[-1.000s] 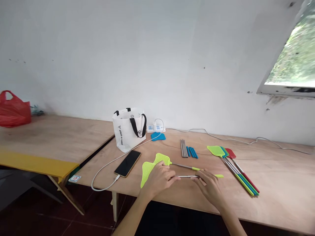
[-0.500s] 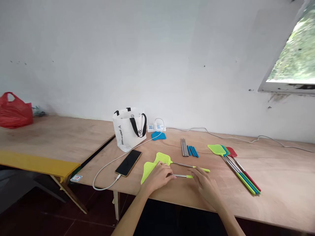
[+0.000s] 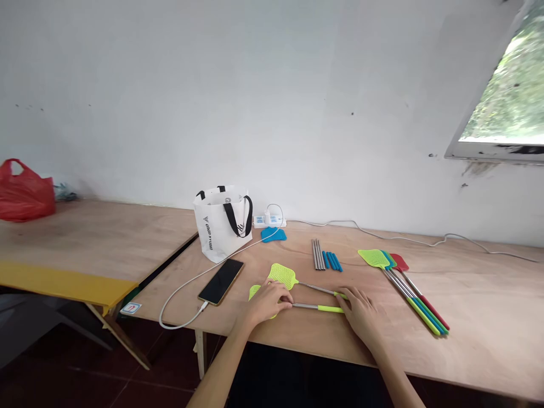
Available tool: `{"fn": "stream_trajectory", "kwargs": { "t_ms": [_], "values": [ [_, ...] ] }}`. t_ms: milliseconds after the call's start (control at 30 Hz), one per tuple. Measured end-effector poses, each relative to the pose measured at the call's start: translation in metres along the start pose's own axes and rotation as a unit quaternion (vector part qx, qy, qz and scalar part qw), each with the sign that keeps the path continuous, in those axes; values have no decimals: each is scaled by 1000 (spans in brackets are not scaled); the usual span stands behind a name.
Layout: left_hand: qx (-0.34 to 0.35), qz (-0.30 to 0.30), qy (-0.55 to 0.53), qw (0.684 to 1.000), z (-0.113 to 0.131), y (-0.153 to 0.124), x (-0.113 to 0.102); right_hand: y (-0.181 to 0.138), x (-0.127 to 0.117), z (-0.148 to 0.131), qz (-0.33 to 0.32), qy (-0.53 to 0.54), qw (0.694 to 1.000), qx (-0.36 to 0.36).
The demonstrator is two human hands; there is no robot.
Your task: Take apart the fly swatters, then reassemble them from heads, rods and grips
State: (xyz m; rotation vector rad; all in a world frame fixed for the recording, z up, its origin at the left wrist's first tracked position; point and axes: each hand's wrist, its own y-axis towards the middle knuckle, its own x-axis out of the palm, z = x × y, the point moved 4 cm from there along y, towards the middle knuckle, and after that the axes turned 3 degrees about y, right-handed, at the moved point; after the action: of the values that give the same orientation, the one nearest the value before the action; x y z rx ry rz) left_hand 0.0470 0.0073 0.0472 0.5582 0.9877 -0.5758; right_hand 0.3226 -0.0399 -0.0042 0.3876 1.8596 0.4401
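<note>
Two lime-green fly swatters lie side by side in front of me, heads to the left. My left hand (image 3: 267,303) is closed on the near fly swatter (image 3: 305,306) where its head meets the metal rod, hiding much of that head. Just behind it, the far fly swatter (image 3: 283,275) shows its mesh head and rod. My right hand (image 3: 360,311) lies over the handle ends of both, fingers stretched out and fairly flat. The far handle's end is hidden under that hand.
Assembled fly swatters (image 3: 416,300) in green, blue and red lie to the right. Behind are metal rods (image 3: 318,255), blue handle sleeves (image 3: 332,261) and blue swatter heads (image 3: 273,234). A phone (image 3: 221,281) on a white cable (image 3: 168,300), a tote bag (image 3: 221,226) and a power strip (image 3: 270,221) stand left.
The near fly swatter has shifted right, its handle now reaching my right hand. My right hand has moved slightly right and now covers the far handle's end. My left hand has moved a little left.
</note>
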Motion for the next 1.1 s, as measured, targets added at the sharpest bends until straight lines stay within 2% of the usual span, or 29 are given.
{"fn": "stream_trajectory", "kwargs": {
  "t_ms": [233,400,533,667,767,833,967,1100],
  "values": [
    [10,43,-2,999,2,6,11,3,-2,4,-8,71,997,28],
    [-1,98,19,995,0,9,16,6,-15,15,10,104,992,64],
    [-15,138,36,990,-3,8,12,8,-31,15,50,125,988,74],
    [46,149,12,988,20,3,-4,8,-46,2,70,107,992,23],
    [109,183,18,977,48,-5,-21,6,-53,-14,50,96,993,-41],
    [113,196,46,973,59,-9,-28,4,-57,-27,30,93,992,-81],
    [66,154,90,982,54,-8,-27,3,-63,-47,9,93,986,-135],
    [59,102,85,989,43,-5,-22,4,-60,-48,-28,84,987,-136]
  ]
}}
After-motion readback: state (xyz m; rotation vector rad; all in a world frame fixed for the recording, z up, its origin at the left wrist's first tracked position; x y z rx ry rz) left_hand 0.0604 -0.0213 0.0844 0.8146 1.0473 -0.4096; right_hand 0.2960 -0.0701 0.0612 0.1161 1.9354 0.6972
